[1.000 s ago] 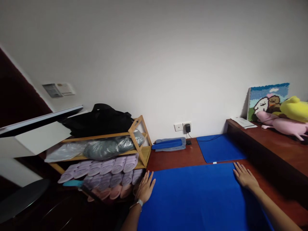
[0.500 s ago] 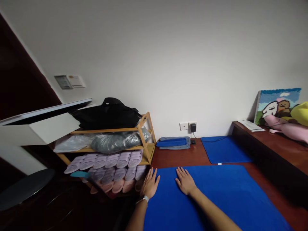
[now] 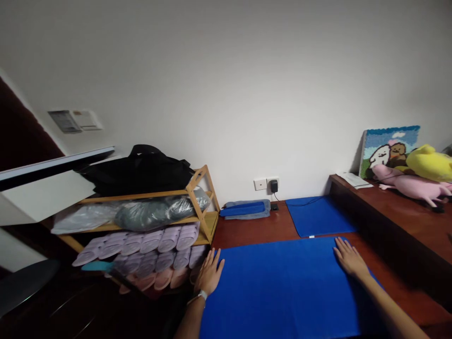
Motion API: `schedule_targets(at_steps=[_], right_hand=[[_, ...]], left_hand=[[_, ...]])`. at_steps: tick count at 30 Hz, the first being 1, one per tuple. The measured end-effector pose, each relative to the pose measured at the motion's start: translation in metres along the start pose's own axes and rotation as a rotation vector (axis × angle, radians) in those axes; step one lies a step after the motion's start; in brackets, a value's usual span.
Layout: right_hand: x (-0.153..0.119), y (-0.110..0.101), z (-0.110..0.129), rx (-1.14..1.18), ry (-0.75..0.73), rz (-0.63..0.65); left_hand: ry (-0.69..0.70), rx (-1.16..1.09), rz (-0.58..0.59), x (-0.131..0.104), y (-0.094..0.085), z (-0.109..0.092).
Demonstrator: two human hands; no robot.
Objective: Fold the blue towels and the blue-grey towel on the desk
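Large blue cloth (image 3: 261, 282): fabric, matt, smooth, with faint ripples. Smaller blue cloth (image 3: 319, 219): similar matt fabric. Folded bundle (image 3: 243, 208): blue and grey textile, matt. Tabletop (image 3: 254, 232): reddish-brown wood look, smooth, slight sheen. Rack (image 3: 212, 220): pale wood, smooth. Bag (image 3: 141, 172): black cloth, matt, creased. Wrapped package (image 3: 151, 214): clear plastic film, glossy, crinkled. Lilac slippers (image 3: 167, 240): plastic or foam look, smooth. Socket plate (image 3: 260, 184): white plastic, smooth. Adapter (image 3: 274, 186): black plastic. Picture (image 3: 391, 146): tufted, yarn-like, rough. Pink toy (image 3: 409, 183) and yellow toy (image 3: 429, 165): soft cloth, matt. Sheet (image 3: 355, 180): paper. Wall (image 3: 240, 94): matt, smooth. Stool seat (image 3: 28, 285): dark, smooth, faint gloss; material unclear
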State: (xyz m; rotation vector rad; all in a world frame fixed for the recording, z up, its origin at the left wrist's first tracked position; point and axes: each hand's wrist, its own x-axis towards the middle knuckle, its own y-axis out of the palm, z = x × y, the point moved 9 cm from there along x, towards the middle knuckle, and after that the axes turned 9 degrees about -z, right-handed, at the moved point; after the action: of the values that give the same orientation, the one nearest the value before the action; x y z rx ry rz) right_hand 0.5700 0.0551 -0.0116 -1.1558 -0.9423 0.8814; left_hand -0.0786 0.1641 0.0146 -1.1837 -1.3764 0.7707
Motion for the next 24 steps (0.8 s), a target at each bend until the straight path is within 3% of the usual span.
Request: schedule_targets(at_steps=[2,5,9,11,13,15,19,21,23,24], right_hand=[[0.005,0.003,-0.025,-0.019,0.028,0.005],[0.007,0.005,-0.035,-0.049,0.024,0.018],[0.009,-0.002,-0.027,-0.111,0.047,0.036],[0.01,-0.015,-0.006,-0.137,0.063,-0.005],[0.007,-0.032,0.042,-0.129,0.018,-0.09],[-0.004,-0.044,0.118,-0.058,-0.122,-0.146],[-0.051,-0.04,0.3,0.207,-0.424,-0.018],[-0.077,-0.031,0.375,0.305,-0.536,0.084],[-0.095,-0.023,0.419,0.356,-0.587,0.164],[-0.099,-0.019,0.428,0.364,-0.594,0.184]], left_hand=[[0.0,0.003,0.002,0.0,0.0,0.0],[-0.004,0.006,-0.001,0.0,-0.002,0.0],[-0.001,-0.004,0.005,-0.001,-0.004,-0.002],[-0.001,-0.013,0.012,-0.002,-0.005,-0.003],[-0.007,-0.021,0.021,-0.003,-0.004,-0.004],[-0.011,-0.029,0.022,-0.004,-0.004,-0.004],[-0.003,-0.044,0.002,-0.006,-0.005,-0.006],[-0.009,-0.045,0.001,-0.007,-0.006,-0.006],[-0.016,-0.045,0.006,-0.007,-0.006,-0.006],[-0.016,-0.046,0.009,-0.007,-0.006,-0.005]])
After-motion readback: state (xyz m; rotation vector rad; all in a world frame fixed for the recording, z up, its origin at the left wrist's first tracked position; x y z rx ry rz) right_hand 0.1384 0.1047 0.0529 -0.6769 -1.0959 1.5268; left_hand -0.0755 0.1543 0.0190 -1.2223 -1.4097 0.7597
